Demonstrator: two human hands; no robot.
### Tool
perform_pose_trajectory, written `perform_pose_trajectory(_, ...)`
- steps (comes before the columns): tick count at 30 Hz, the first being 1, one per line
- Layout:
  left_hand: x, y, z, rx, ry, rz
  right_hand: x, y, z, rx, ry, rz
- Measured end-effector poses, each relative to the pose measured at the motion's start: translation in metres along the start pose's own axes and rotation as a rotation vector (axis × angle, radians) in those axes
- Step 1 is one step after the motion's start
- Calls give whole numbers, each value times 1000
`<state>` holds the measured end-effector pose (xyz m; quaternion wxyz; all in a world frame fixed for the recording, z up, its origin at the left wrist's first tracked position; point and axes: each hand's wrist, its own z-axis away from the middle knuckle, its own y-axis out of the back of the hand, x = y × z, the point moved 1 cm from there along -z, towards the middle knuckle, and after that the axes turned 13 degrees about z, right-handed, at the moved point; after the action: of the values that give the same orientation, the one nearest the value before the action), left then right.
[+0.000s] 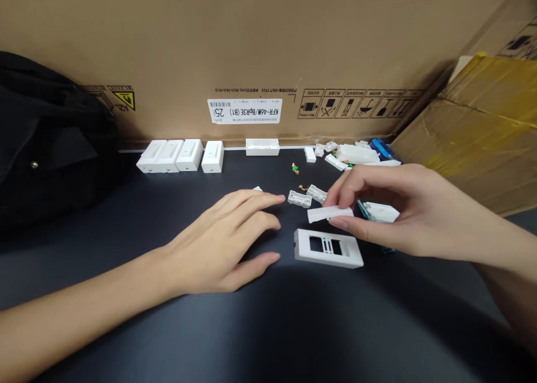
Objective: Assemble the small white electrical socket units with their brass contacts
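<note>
My right hand (377, 204) pinches a narrow white plastic piece (329, 213), like a switch rocker, between thumb and fingers. Just below it, a white plastic housing (310, 257) with rectangular openings lies on the dark table. My left hand (226, 243) hovers or rests left of that housing, fingers spread and holding nothing. Beyond its fingertips sit two small white ribbed parts (299, 198), and a bit of another white piece shows behind the left hand. Some white and teal items lie partly hidden behind my right hand.
Several white switch units (189, 155) line the back left, with an open white shell (262, 147) farther right. Small brass-and-green parts (295, 169) and a white parts pile (356, 154) lie at the back right. Cardboard boxes (260, 47) wall the back; a black bag (54, 142) stands left.
</note>
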<state>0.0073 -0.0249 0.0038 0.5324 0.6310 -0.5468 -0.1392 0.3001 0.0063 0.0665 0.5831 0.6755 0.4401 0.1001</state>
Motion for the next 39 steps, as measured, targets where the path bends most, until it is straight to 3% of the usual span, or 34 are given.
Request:
perform_pose_trajectory(8,17,-11,-5,-74,-59,90,0,-9,-4,-206,-105,33)
perform_pose_trajectory(18,12,-11,-5,-41,-12,200,-6,-24,-2,-434,-205,-210)
perform_pose_trajectory(26,9,-11,-2,-20,0,300,-9,-20,-4,-399,-133,-259)
perform_pose_trajectory(32,7,-11,-1,-44,27,322,-10,-20,-3,-467,-193,-373)
perform_pose_trajectory(39,5,-11,0,-24,-1,335,-19,-19,-3,-336,-132,-282)
